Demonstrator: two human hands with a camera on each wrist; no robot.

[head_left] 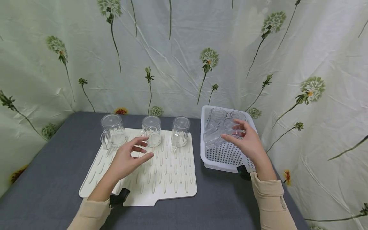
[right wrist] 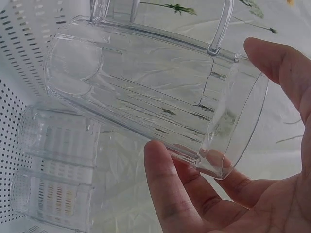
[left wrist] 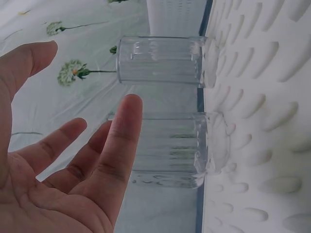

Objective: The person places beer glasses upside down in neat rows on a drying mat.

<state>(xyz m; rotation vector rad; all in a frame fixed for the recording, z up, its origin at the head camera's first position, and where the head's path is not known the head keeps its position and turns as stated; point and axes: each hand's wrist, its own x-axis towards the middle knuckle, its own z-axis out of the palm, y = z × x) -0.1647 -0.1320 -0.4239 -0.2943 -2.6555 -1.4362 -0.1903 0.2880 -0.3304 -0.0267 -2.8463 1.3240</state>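
Note:
My right hand holds a clear glass mug tilted over the white basket, thumb and fingers on opposite sides near its rim. In the right wrist view, the mug's handle points up. My left hand hovers above the white ridged mat, fingers spread and loosely bent, holding nothing. Three clear glass mugs stand in a row along the mat's far side: a left mug, a middle mug just beyond my left fingertips, and a right mug.
More clear glasses are in the basket, including one at the back and another beside it. The basket stands right of the mat on a dark grey table. A flower-printed curtain hangs behind.

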